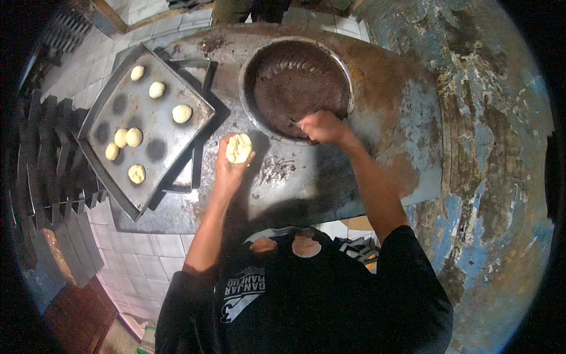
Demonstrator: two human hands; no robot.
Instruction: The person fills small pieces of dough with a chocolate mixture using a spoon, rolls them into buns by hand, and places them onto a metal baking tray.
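Note:
In my left hand (227, 159) lies a flattened piece of pale yellow dough (239, 148), cupped by the fingers and thumb. My right hand (323, 127) is closed at the near edge of a large round metal bowl (346, 72). A dark brown, crumbly filling (300, 88) lies in the bowl, with a row of scooped dents along its far side. From the right fist a thin utensil (294, 123) points into the filling; its tip is hidden. Left of my hands, several pale dough balls (181, 114) rest on a square metal baking tray (171, 82).
Under the baking tray, a second metal tray (199, 74) sticks out on the worn metal table (277, 200). A stained, peeling wall (489, 147) stands at the right. Stacked dark metal trays (47, 159) fill the left side.

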